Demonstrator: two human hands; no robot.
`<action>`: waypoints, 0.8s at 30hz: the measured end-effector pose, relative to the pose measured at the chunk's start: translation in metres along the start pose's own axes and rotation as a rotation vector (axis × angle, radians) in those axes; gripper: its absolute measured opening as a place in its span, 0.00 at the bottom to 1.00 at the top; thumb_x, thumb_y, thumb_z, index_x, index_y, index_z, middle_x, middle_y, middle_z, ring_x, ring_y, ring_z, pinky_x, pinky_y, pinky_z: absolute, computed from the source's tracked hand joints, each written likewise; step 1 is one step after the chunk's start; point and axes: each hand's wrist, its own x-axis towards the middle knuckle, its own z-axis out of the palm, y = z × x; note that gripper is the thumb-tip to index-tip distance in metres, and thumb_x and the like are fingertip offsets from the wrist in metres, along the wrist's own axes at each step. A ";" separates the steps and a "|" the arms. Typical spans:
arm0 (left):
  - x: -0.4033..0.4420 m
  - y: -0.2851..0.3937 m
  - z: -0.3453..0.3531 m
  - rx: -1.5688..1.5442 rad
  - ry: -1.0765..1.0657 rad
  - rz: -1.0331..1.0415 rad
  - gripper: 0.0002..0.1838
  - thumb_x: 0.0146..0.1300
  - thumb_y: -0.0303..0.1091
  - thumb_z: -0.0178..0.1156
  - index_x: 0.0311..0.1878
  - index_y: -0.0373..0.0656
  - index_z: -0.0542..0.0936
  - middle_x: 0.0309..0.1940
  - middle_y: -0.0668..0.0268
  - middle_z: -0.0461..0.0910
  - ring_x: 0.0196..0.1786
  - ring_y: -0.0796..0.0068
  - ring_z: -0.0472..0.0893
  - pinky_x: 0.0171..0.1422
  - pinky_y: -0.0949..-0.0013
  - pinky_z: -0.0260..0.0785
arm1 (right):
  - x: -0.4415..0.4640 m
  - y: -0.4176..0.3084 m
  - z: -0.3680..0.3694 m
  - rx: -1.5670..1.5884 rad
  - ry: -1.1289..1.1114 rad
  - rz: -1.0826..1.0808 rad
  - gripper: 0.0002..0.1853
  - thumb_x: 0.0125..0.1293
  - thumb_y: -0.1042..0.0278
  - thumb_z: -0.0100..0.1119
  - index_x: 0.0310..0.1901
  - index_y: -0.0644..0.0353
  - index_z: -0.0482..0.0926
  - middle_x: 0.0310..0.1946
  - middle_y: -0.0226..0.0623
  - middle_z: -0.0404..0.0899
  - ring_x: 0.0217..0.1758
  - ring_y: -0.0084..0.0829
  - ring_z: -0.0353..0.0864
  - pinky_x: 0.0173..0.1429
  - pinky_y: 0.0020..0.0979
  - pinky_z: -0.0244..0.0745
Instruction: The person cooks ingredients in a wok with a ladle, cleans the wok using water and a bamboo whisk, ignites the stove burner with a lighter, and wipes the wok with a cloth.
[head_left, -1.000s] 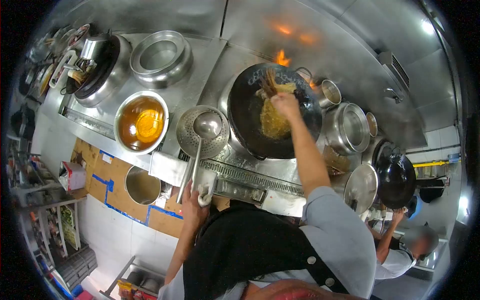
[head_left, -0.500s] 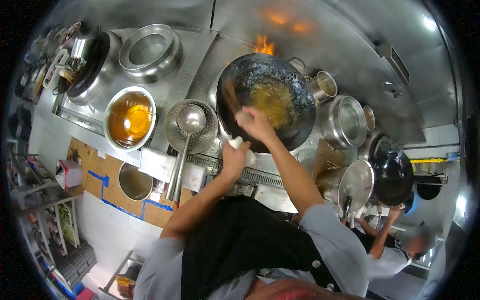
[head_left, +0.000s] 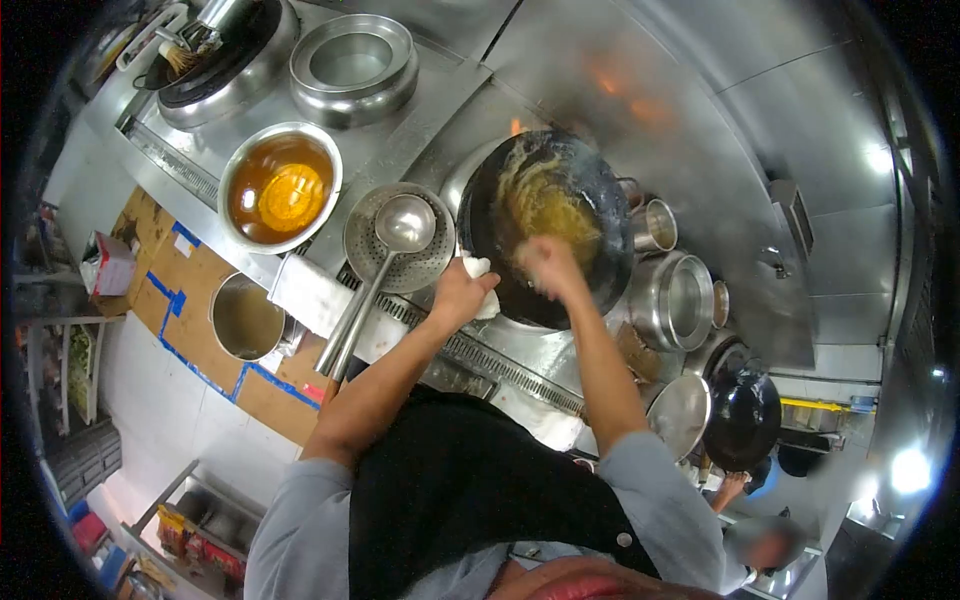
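A large black wok (head_left: 490,215) sits on the burner, with yellowish liquid (head_left: 565,225) swirling inside and streaking up its wall. My left hand (head_left: 462,298) is closed around a folded white cloth (head_left: 482,290) at the wok's near left rim. Over the wok's near half, my right hand (head_left: 550,268) is closed and smeared by motion. It grips a wok brush, which blur and the hand mostly hide now; half a second ago it showed as a brown streak. Beside my left hand, a steel ladle (head_left: 405,224) rests in a perforated strainer (head_left: 365,235).
A steel bowl of amber oil (head_left: 331,150) stands left of the strainer. Steel pots (head_left: 690,300) line the right side, beyond which are another black wok (head_left: 742,420) and a co-worker's hand (head_left: 733,487). A small flame (head_left: 516,127) shows behind the wok.
My right hand has moved from the wok's left side toward its middle. Liquid has spread up the wok wall, and less flame shows. The whole view has rotated and shifted.
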 end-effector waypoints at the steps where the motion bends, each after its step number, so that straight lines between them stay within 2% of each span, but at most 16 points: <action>1: -0.001 0.004 0.000 -0.087 0.002 -0.043 0.29 0.62 0.43 0.72 0.56 0.30 0.78 0.46 0.50 0.86 0.48 0.57 0.86 0.54 0.57 0.78 | -0.024 0.026 0.003 -0.121 0.015 -0.175 0.22 0.63 0.50 0.70 0.52 0.57 0.88 0.37 0.42 0.89 0.37 0.38 0.89 0.40 0.38 0.82; 2: -0.008 0.008 -0.002 -0.170 0.002 -0.091 0.33 0.62 0.47 0.73 0.59 0.28 0.77 0.49 0.46 0.85 0.53 0.52 0.86 0.57 0.56 0.77 | -0.044 0.054 0.001 -0.241 0.025 -0.347 0.23 0.62 0.49 0.70 0.53 0.56 0.88 0.39 0.45 0.90 0.42 0.43 0.90 0.49 0.40 0.84; 3: -0.013 0.013 -0.005 -0.250 0.005 -0.139 0.37 0.62 0.51 0.73 0.61 0.27 0.75 0.53 0.41 0.85 0.58 0.48 0.85 0.60 0.55 0.77 | -0.072 0.058 -0.011 -0.329 0.038 -0.260 0.22 0.61 0.53 0.72 0.52 0.58 0.88 0.43 0.46 0.89 0.48 0.41 0.89 0.57 0.39 0.81; 4: -0.016 0.018 -0.003 -0.348 0.041 -0.175 0.39 0.62 0.53 0.73 0.63 0.27 0.74 0.54 0.41 0.84 0.58 0.49 0.85 0.60 0.55 0.77 | -0.089 0.055 -0.027 -0.415 0.049 -0.176 0.21 0.61 0.58 0.73 0.52 0.60 0.89 0.47 0.47 0.89 0.54 0.39 0.88 0.64 0.39 0.78; 6: -0.029 0.032 0.005 -0.533 0.114 -0.260 0.43 0.63 0.56 0.73 0.65 0.27 0.72 0.55 0.41 0.84 0.59 0.49 0.84 0.60 0.55 0.77 | -0.045 0.063 -0.064 -0.560 -0.129 -0.160 0.18 0.60 0.56 0.74 0.47 0.58 0.90 0.49 0.46 0.90 0.49 0.37 0.90 0.58 0.38 0.81; 7: -0.039 0.064 -0.003 -0.410 0.105 -0.303 0.44 0.61 0.52 0.73 0.68 0.26 0.69 0.57 0.39 0.82 0.61 0.47 0.83 0.61 0.54 0.76 | -0.010 0.063 -0.075 -0.543 -0.103 -0.102 0.16 0.60 0.57 0.73 0.44 0.58 0.91 0.46 0.45 0.90 0.46 0.37 0.90 0.55 0.38 0.82; 10: -0.021 0.029 0.002 0.067 0.037 -0.142 0.41 0.58 0.46 0.73 0.66 0.26 0.70 0.56 0.37 0.82 0.60 0.43 0.83 0.60 0.52 0.77 | 0.081 0.007 -0.085 -0.402 0.113 0.044 0.11 0.61 0.60 0.69 0.40 0.56 0.91 0.36 0.41 0.91 0.38 0.34 0.89 0.49 0.37 0.83; 11: -0.024 0.037 -0.001 0.081 0.047 -0.118 0.38 0.55 0.40 0.72 0.63 0.25 0.71 0.52 0.36 0.83 0.56 0.38 0.84 0.58 0.49 0.78 | 0.099 0.014 -0.065 -0.222 0.267 0.000 0.11 0.61 0.61 0.68 0.42 0.56 0.91 0.37 0.41 0.91 0.39 0.35 0.90 0.49 0.37 0.83; 13: -0.030 0.041 -0.004 0.056 0.085 -0.087 0.36 0.55 0.40 0.72 0.61 0.24 0.72 0.48 0.36 0.84 0.53 0.37 0.85 0.58 0.48 0.78 | 0.092 0.022 -0.023 -0.113 0.332 -0.130 0.14 0.62 0.60 0.67 0.47 0.56 0.90 0.40 0.43 0.91 0.43 0.38 0.90 0.52 0.39 0.82; 14: -0.031 0.045 -0.004 0.040 0.097 -0.065 0.35 0.55 0.40 0.72 0.60 0.23 0.73 0.47 0.36 0.85 0.52 0.36 0.85 0.57 0.47 0.78 | 0.064 0.026 -0.010 -0.190 0.248 -0.222 0.17 0.62 0.59 0.68 0.50 0.56 0.89 0.43 0.45 0.90 0.46 0.41 0.90 0.55 0.40 0.82; 16: -0.032 0.048 -0.004 0.053 0.122 -0.031 0.34 0.56 0.39 0.72 0.59 0.22 0.73 0.44 0.35 0.85 0.49 0.35 0.86 0.58 0.47 0.77 | 0.012 0.054 0.006 -0.439 0.245 -0.173 0.19 0.62 0.57 0.68 0.52 0.56 0.88 0.49 0.48 0.89 0.54 0.47 0.89 0.61 0.43 0.80; 18: -0.029 0.047 -0.006 0.079 0.126 -0.015 0.34 0.56 0.40 0.72 0.59 0.23 0.73 0.44 0.35 0.85 0.50 0.35 0.86 0.58 0.46 0.77 | -0.053 0.057 -0.015 -0.476 0.176 -0.173 0.18 0.64 0.54 0.66 0.51 0.52 0.88 0.51 0.50 0.88 0.56 0.51 0.87 0.64 0.46 0.78; 20: -0.027 0.049 -0.009 0.105 0.117 -0.018 0.34 0.57 0.40 0.71 0.58 0.23 0.73 0.43 0.35 0.85 0.49 0.34 0.85 0.57 0.46 0.77 | -0.031 0.091 -0.055 -0.532 0.148 -0.117 0.16 0.64 0.54 0.65 0.48 0.52 0.89 0.49 0.51 0.88 0.54 0.51 0.87 0.62 0.46 0.79; 22: -0.029 0.047 -0.008 0.100 0.114 0.009 0.33 0.57 0.40 0.71 0.57 0.23 0.73 0.43 0.35 0.85 0.49 0.34 0.85 0.57 0.45 0.76 | 0.030 0.068 -0.101 -0.470 -0.017 0.060 0.16 0.62 0.53 0.67 0.46 0.52 0.90 0.47 0.50 0.89 0.52 0.50 0.88 0.60 0.45 0.81; 24: -0.029 0.049 -0.008 0.147 0.112 -0.033 0.32 0.57 0.40 0.70 0.56 0.24 0.73 0.42 0.35 0.85 0.48 0.34 0.85 0.56 0.45 0.76 | 0.084 0.041 -0.103 -0.433 0.127 0.076 0.15 0.62 0.54 0.67 0.43 0.53 0.90 0.45 0.49 0.89 0.50 0.49 0.89 0.57 0.45 0.81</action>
